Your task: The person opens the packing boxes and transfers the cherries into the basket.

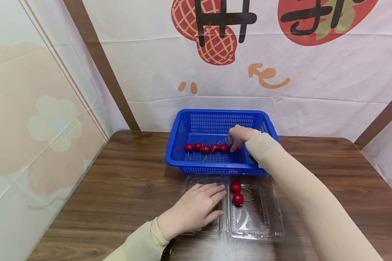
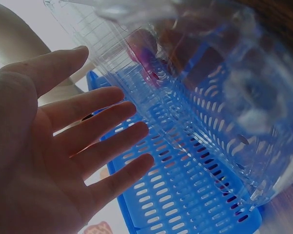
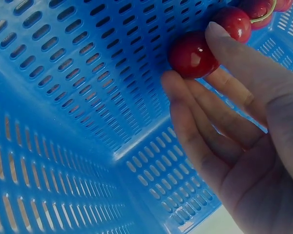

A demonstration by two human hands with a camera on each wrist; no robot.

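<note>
My right hand (image 1: 240,136) reaches into the blue plastic basket (image 1: 220,170). Between its thumb and fingers it pinches a red cherry (image 3: 191,54), the end one of a row. Several more cherries (image 1: 206,149) with thin stems lie to the left of that hand on the basket floor. My left hand (image 1: 197,206), fingers straight and spread, lies over the left half of a clear plastic clamshell box (image 1: 251,232). Two cherries (image 1: 237,198) sit side by side in the box's right half, stems pointing right.
A brown wooden table (image 1: 117,188) carries the basket and the box, the box directly in front of the basket. Behind the table hangs a white printed cloth (image 1: 143,65). Another pale cloth (image 1: 36,108) covers the left side.
</note>
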